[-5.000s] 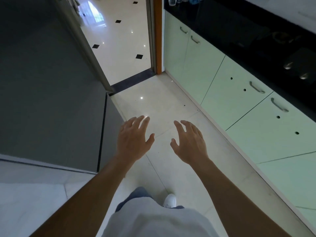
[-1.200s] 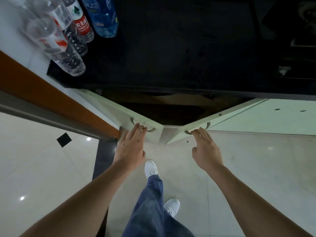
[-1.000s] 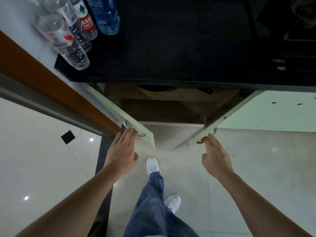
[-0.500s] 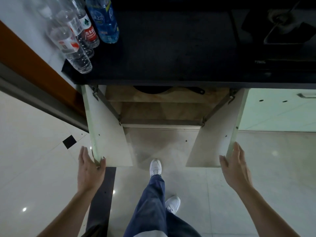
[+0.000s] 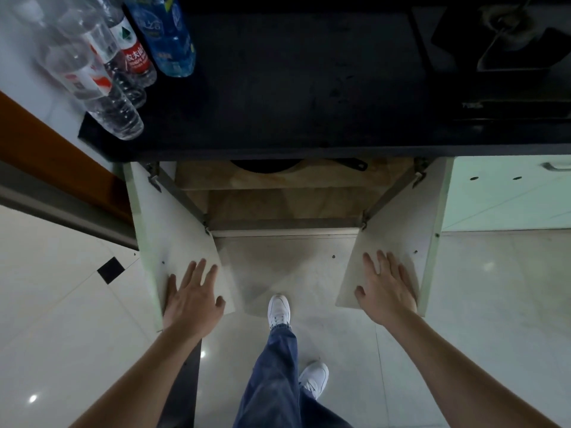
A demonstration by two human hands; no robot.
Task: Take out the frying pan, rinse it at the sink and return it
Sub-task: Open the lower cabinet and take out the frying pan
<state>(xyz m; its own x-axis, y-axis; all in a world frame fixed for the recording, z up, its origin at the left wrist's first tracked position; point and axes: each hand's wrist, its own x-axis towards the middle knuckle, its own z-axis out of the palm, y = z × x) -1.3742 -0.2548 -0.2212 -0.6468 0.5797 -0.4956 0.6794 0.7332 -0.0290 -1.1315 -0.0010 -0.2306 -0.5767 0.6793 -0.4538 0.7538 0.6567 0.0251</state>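
A black frying pan (image 5: 268, 165) lies on the upper shelf inside the open cabinet, mostly hidden under the dark countertop (image 5: 309, 88); only its near rim and its handle (image 5: 352, 164) pointing right show. Both cabinet doors stand wide open. My left hand (image 5: 193, 296) is spread with straight fingers in front of the left door's (image 5: 173, 230) inner face. My right hand (image 5: 384, 288) is spread the same way in front of the right door (image 5: 398, 230). Neither hand holds anything.
Several plastic water bottles (image 5: 123, 57) stand at the counter's left end. A gas hob (image 5: 500, 41) sits at the counter's right. Shut pale green cabinet doors (image 5: 500, 193) continue to the right. An orange door frame (image 5: 46, 143) borders the left. My legs and white shoes (image 5: 279, 308) stand on the tiled floor.
Both doors were pulled by their handles and swung fully open. My hands let go of the door edges and moved inward in front of the doors' inner faces. The pan came into view.
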